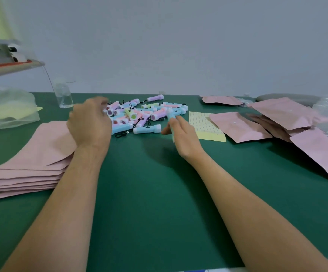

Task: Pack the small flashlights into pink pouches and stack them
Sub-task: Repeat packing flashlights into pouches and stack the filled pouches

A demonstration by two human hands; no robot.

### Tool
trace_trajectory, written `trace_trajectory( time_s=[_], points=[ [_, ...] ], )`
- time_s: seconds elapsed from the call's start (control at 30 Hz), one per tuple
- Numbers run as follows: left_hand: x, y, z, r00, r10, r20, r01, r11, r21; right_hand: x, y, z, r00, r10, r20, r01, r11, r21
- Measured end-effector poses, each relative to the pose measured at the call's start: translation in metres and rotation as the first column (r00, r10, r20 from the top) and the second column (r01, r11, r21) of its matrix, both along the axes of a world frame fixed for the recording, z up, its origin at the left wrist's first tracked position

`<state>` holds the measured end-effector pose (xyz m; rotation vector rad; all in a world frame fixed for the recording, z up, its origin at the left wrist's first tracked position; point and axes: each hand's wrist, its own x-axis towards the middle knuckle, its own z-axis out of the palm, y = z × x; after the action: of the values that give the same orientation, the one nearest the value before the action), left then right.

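Flashlights (139, 114) are heaped loose on the desk (149, 193), so most packing is judged undone. Right of the heap, bulging pink pouches (239, 127) are strewn unstacked, contents hidden; left of it, flat pouches (31, 163) are piled. One flashlight (171, 117) is pinched by the right hand (182, 136); the blurred left hand (89, 122) is curled, its hold untellable.

Just two bare forearms here: left arm (61, 203) and right arm (257, 209) run uncovered from wrist to the frame's bottom edge. Left hand (89, 124) and right hand (184, 138) are bare too, the left a bit blurred.
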<state>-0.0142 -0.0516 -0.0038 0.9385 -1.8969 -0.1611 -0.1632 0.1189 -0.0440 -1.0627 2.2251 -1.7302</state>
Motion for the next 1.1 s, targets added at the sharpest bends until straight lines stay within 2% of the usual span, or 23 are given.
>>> trace_trajectory(
  time_s=[0.03, 0.1, 0.17, 0.23, 0.3, 0.37, 0.53, 0.57, 0.63, 0.73, 0.8, 0.9, 1.1],
  points=[
    [0.0, 0.005, 0.005, 0.986, -0.106, -0.131, 0.083, 0.982, -0.169, -0.003, 0.001, 0.004, 0.998, -0.028, 0.061, 0.032, 0.997, -0.068],
    [-0.005, 0.015, 0.009, 0.915, -0.33, -0.232, 0.185, 0.855, -0.485, -0.009, 0.005, 0.011, 0.977, 0.006, 0.214, 0.037, 0.98, -0.195],
    [-0.017, 0.029, 0.002, 0.86, -0.474, -0.188, 0.279, 0.747, -0.603, -0.014, 0.011, 0.017, 0.939, 0.109, 0.327, -0.011, 0.958, -0.287],
    [-0.03, 0.045, -0.012, 0.825, -0.558, -0.087, 0.396, 0.681, -0.616, -0.016, 0.017, 0.021, 0.891, 0.233, 0.389, -0.069, 0.918, -0.39],
    [-0.039, 0.058, -0.027, 0.768, -0.639, 0.03, 0.53, 0.609, -0.589, -0.017, 0.02, 0.024, 0.857, 0.294, 0.422, -0.068, 0.878, -0.474],
    [-0.045, 0.064, -0.035, 0.71, -0.699, 0.085, 0.626, 0.572, -0.53, -0.019, 0.021, 0.024, 0.846, 0.289, 0.449, -0.032, 0.867, -0.498],
    [-0.053, 0.066, -0.043, 0.651, -0.745, 0.144, 0.72, 0.547, -0.427, -0.024, 0.023, 0.017, 0.809, 0.221, 0.546, 0.043, 0.903, -0.428],
    [-0.053, 0.065, -0.043, 0.653, -0.741, 0.155, 0.726, 0.556, -0.405, -0.025, 0.022, 0.016, 0.794, 0.216, 0.568, 0.06, 0.902, -0.428],
    [-0.05, 0.064, -0.043, 0.695, -0.705, 0.145, 0.707, 0.631, -0.319, -0.026, 0.022, 0.016, 0.778, 0.207, 0.593, 0.113, 0.882, -0.457],
    [-0.046, 0.066, -0.045, 0.763, -0.608, 0.22, 0.642, 0.753, -0.147, -0.028, 0.023, 0.017, 0.82, 0.182, 0.542, 0.108, 0.881, -0.46],
    [-0.046, 0.069, -0.043, 0.766, -0.62, 0.172, 0.638, 0.766, -0.082, -0.026, 0.025, 0.017, 0.864, 0.168, 0.475, 0.07, 0.894, -0.443],
    [-0.047, 0.072, -0.038, 0.771, -0.636, 0.017, 0.636, 0.772, 0.007, -0.024, 0.023, 0.018, 0.909, 0.139, 0.392, 0.056, 0.893, -0.446],
    [-0.052, 0.071, -0.043, 0.719, -0.671, -0.18, 0.694, 0.682, 0.229, -0.021, 0.022, 0.02, 0.975, 0.03, 0.221, 0.058, 0.922, -0.382]
  ],
)
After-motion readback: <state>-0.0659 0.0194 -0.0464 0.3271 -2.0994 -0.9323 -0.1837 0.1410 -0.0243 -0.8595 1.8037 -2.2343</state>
